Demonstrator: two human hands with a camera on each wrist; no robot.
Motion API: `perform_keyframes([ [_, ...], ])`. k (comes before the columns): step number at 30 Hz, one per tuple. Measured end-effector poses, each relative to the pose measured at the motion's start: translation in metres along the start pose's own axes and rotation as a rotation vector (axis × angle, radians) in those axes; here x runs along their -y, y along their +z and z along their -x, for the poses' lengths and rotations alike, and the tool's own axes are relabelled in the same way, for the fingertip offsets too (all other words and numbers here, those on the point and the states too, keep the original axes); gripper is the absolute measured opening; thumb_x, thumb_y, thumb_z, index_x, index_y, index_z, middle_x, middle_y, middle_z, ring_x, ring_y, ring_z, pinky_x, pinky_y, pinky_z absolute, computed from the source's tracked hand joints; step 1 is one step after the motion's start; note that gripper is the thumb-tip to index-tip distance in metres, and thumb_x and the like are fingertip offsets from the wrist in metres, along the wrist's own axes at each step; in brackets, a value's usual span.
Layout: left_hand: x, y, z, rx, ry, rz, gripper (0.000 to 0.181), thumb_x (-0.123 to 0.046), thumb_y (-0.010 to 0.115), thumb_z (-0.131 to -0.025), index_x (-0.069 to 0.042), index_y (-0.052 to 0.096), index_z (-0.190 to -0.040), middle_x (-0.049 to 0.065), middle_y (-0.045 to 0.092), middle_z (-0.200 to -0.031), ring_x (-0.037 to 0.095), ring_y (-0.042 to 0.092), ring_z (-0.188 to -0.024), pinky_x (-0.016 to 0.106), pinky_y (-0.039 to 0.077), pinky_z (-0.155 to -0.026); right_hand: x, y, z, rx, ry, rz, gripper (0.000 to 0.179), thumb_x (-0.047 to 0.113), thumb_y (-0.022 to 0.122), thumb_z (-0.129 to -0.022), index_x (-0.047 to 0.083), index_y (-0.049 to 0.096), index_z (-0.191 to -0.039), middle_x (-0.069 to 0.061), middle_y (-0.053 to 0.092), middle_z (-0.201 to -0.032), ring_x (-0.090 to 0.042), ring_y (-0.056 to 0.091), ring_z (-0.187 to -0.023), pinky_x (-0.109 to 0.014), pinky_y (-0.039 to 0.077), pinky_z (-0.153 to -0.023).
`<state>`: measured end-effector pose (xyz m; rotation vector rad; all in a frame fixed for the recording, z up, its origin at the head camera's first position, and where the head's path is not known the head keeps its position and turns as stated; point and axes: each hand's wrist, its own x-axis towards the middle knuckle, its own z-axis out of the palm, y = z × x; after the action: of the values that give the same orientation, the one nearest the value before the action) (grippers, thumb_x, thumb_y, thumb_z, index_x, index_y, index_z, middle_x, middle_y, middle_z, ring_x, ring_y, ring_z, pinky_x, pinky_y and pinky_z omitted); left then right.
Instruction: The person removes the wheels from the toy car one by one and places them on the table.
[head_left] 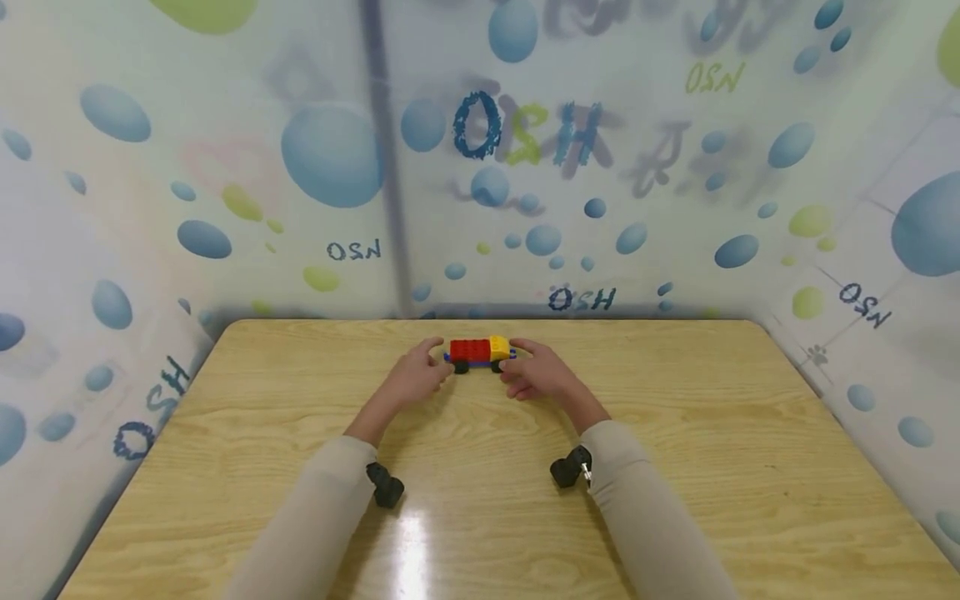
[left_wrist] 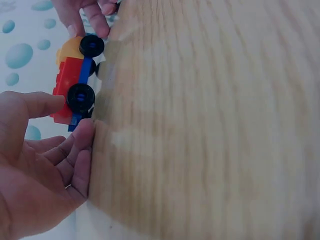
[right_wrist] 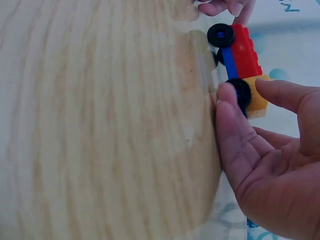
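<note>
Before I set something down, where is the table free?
Bare table: left of the left sleeve, right of the right sleeve, and between them. Crowded: around the toy truck, between left hand and right hand.

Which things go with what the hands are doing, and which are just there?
Part of it:
toy truck
left hand, by the red end
right hand, by the yellow cab

Just there:
spotty wall, behind
wooden table, underneath
black gadgets at the wrists

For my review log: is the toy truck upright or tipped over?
Upright: the toy truck stands with its black wheels down on the table, its red block and yellow cab on top.
</note>
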<state>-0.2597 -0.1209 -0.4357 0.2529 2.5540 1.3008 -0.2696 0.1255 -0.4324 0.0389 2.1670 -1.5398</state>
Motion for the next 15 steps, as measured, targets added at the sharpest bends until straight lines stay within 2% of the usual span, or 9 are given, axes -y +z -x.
perform_keyframes([
  [4,0.000,0.003,-0.007,0.040,-0.039,0.002,0.067,-0.029,0.056,-0.098,-0.011,0.024,-0.154,0.016,0.063,-0.116,0.023,0.064,-0.089,0.035,0.052,-0.073,-0.001,0.000,-0.003,-0.003,0.011,-0.023,0.066,0.024,0.061,-0.096,0.015,0.028,-0.153,-0.013,0.070,-0.104,-0.017,0.068,-0.066,-0.029,0.057,-0.063],
  [7,-0.002,0.004,-0.012,0.062,-0.053,-0.024,0.066,-0.032,0.056,-0.097,-0.014,0.026,-0.153,0.017,0.058,-0.129,0.027,0.062,-0.102,0.042,0.051,-0.085,-0.001,0.000,-0.003,-0.002,0.009,-0.018,0.066,0.022,0.061,-0.096,0.014,0.029,-0.153,-0.014,0.070,-0.105,-0.017,0.067,-0.066,-0.029,0.057,-0.063],
  [11,-0.004,0.005,-0.014,0.077,-0.058,-0.071,0.066,-0.036,0.056,-0.097,-0.015,0.028,-0.153,0.018,0.049,-0.142,0.033,0.055,-0.120,0.050,0.043,-0.101,0.001,0.002,-0.002,-0.021,0.009,0.006,0.066,0.022,0.062,-0.095,0.015,0.030,-0.153,-0.013,0.071,-0.103,-0.016,0.067,-0.065,-0.030,0.057,-0.063],
  [15,-0.004,0.005,-0.013,0.066,-0.067,-0.078,0.067,-0.039,0.056,-0.097,-0.013,0.029,-0.152,0.018,0.046,-0.145,0.036,0.050,-0.127,0.053,0.038,-0.106,0.000,0.004,-0.003,-0.034,0.005,0.014,0.063,0.022,0.063,-0.095,0.015,0.034,-0.151,-0.012,0.071,-0.100,-0.016,0.067,-0.063,-0.030,0.057,-0.063],
])
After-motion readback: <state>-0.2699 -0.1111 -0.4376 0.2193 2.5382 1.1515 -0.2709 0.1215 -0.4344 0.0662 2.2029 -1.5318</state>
